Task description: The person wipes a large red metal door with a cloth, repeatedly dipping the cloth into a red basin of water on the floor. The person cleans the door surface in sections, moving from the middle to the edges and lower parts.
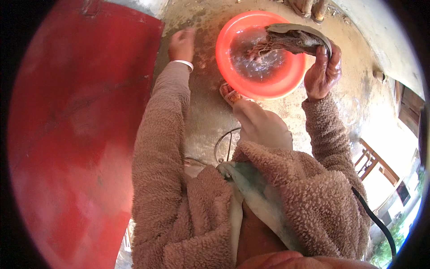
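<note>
A big red panel fills the left; beside it the left hand reaches forward, too blurred to tell its finger spread. A sandal pokes out by the near rim of the orange-red basin, and over its water there's a dark shoe, sole up, right end clamped between the right hand's thumb and fingers. Far right, a wooden frame.

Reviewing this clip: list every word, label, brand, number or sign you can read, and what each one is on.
No readable text anywhere in the picture.
Shoe in the right hand: no lettering to be made out.
Basin: none seen on it.
Red panel: no lettering, just smudges and marks.
Background at the right edge: too small and bright to tell.
</note>
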Tool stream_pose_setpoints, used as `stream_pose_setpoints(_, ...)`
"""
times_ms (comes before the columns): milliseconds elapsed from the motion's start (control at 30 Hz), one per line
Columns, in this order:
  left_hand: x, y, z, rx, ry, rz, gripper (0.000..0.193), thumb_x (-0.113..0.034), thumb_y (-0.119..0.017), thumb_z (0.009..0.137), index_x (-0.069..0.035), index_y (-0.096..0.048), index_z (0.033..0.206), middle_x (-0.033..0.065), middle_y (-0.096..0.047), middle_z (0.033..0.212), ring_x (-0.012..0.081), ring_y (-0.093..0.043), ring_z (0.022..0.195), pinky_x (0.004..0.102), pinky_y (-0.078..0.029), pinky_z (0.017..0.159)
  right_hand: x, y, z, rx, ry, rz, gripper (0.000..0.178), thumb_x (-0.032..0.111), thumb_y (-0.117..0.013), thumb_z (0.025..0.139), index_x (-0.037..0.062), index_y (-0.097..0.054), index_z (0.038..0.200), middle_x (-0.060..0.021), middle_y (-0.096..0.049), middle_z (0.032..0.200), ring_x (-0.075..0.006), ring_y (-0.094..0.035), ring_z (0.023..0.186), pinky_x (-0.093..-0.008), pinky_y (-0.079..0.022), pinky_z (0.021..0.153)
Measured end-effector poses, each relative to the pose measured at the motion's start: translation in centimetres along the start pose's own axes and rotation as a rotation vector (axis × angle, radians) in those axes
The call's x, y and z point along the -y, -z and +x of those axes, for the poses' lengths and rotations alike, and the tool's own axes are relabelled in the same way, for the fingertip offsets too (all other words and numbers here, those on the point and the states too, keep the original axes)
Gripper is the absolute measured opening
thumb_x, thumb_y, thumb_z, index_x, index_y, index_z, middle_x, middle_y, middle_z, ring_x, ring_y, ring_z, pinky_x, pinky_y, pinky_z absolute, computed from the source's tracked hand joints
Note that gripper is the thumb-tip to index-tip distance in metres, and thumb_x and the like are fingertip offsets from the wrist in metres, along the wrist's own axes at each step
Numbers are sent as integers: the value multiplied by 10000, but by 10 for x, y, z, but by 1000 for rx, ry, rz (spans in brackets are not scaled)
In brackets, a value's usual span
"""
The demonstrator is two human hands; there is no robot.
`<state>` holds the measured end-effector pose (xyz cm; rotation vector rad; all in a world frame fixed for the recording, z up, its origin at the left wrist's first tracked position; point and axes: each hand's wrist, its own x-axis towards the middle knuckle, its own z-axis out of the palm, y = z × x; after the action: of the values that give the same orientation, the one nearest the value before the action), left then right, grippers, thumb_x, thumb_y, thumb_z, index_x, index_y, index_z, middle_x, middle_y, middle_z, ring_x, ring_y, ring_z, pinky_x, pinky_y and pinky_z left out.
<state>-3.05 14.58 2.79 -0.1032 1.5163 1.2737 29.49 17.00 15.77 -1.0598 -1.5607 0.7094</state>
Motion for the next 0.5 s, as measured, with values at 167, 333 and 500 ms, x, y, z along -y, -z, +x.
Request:
stream_pose_setpoints(167, 29, 21, -2, 184, 133, -239, 876, -603, -497, 908, 59, -224, 1414, 248, -448, 1287, 383, -538, 1103, 456, -526, 898, -68, -1, -14, -100, -532, 371, 211, 80, -445, 989, 14, -598, 1118, -66, -654, 966, -135, -603, 898, -264, -493, 795)
stream_pose_setpoints(333, 52, 38, -40, 165, 139, 262, 728, -535, -481, 948, 65, -374, 1347, 183, -580, 1147, 271, -615, 990, 379, -529, 863, -220, 9, -57, 733, -605, -803, 331, 244, -544, 896, 87, -594, 1184, -203, -639, 1088, -424, -599, 989, -457, -480, 879)
stream_pose_setpoints(500, 83, 53, -64, 82, 123, 417, 431, -338, -573, 949, -11, -506, 1221, 119, -643, 1023, 209, -643, 861, 330, -550, 746, -240, -39, -77, 551, -426, -789, 483, 297, -623, 846, 96, -527, 1274, -205, -454, 1363, -390, -445, 1245, -469, -407, 992)
